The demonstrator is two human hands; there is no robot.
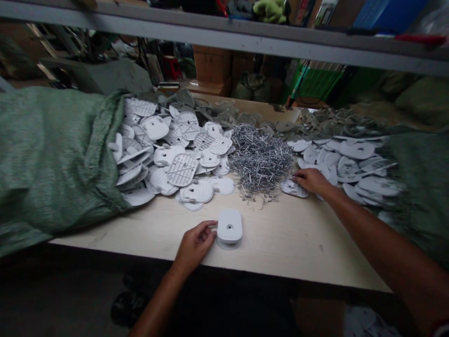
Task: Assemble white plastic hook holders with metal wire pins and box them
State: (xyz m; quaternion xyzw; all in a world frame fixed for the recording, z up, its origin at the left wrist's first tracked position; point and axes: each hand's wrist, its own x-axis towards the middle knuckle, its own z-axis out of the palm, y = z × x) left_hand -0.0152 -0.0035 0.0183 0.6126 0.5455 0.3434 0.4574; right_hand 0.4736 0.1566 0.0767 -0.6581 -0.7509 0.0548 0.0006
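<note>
L hand (pixel 194 244) half-open, fingertips at edge of white plate (pixel 229 225) just to its R, long axis pointing away; ribbed plate (pixel 292 189), long axis approx. L–R, just L of nearer R hand (pixel 313 181), fingers bunched, grip unclear.

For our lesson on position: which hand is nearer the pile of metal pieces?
Right. The right hand is right of the pile of metal pieces; the left hand is farther off, in front and leftward.
</note>
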